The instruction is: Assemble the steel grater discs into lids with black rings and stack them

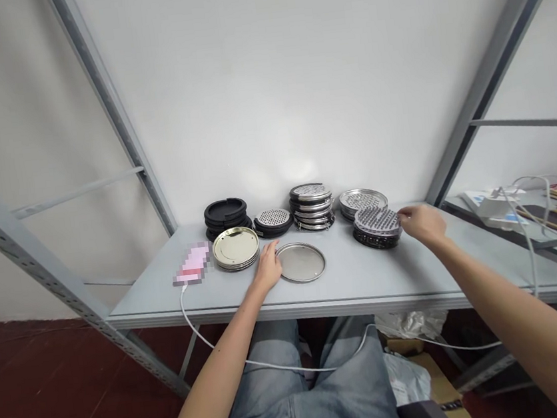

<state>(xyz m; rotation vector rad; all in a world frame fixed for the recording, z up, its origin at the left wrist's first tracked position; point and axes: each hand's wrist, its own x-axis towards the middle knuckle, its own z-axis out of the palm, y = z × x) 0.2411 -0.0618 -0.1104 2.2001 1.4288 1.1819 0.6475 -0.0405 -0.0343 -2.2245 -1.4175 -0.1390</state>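
A shallow round metal lid point(303, 262) lies flat on the table in front of me. My left hand point(268, 268) rests against its left rim, fingers stretched forward. To the right, my right hand point(423, 222) pinches the edge of a grey slotted disc point(376, 220). That disc sits on top of a stack of dark perforated discs point(377, 241); whether it is lifted off them I cannot tell. Just left of my left hand stands a stack of gold-coloured round lids point(235, 248).
Along the wall stand black rings point(225, 211), a black-rimmed perforated disc point(273, 219), a stack of clipped metal rings point(311, 205) and silver perforated trays point(363, 201). A pink phone point(194, 262) trails a white cable point(208, 343) over my lap. Metal posts point(111, 114) flank the table.
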